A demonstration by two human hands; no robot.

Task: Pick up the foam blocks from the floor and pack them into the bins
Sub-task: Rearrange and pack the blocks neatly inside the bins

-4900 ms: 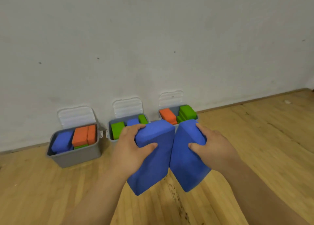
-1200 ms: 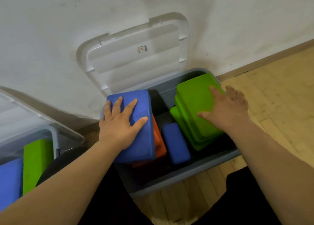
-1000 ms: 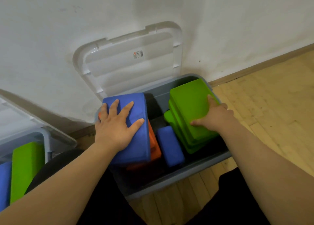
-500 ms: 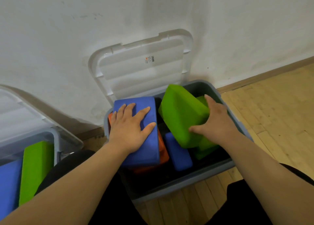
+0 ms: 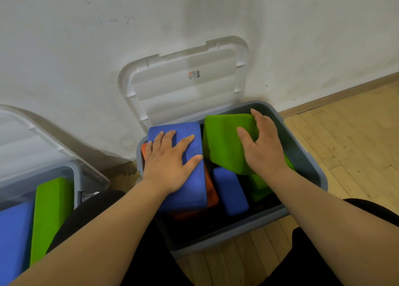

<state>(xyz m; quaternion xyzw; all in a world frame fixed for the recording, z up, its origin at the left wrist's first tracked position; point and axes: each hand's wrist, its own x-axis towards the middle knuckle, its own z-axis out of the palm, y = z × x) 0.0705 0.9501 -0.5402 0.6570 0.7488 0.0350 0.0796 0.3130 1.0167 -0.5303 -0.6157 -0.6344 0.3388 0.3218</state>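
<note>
Blue foam block (image 5: 185, 177): lies flat at the left of the grey bin (image 5: 313, 169), resting on an orange block (image 5: 212, 194) of which only edges show. The left hand (image 5: 170, 167) lies palm-down on it, fingers spread, pressing and not gripping.

Green foam block (image 5: 224, 143): tilted, its near edge raised above the contents at the right of the same bin. The right hand (image 5: 262, 147) clasps its right end, thumb on the upper face and fingers wrapped over the far edge. More green foam (image 5: 259, 187) lies beneath. A second blue block (image 5: 230, 190) sits low in the gap between the two stacks.

Surroundings: the bin's white lid (image 5: 183, 84) stands open against the wall (image 5: 86, 48). A neighbouring bin (image 5: 73, 177) to the left holds a green and a blue block. Wood floor (image 5: 356, 138) to the right.

Assessment: the step in hand appears to be reseating the green block so the load sits level.

Risks:
- The contents stand near rim height; a block left tilted would likely stop the lid closing.
- Foam compresses and springs back; once the pressing palm lifts, the left stack may rise.
- Forcing the green block down at an angle could wedge it against the bin wall or the low blue block.
</note>
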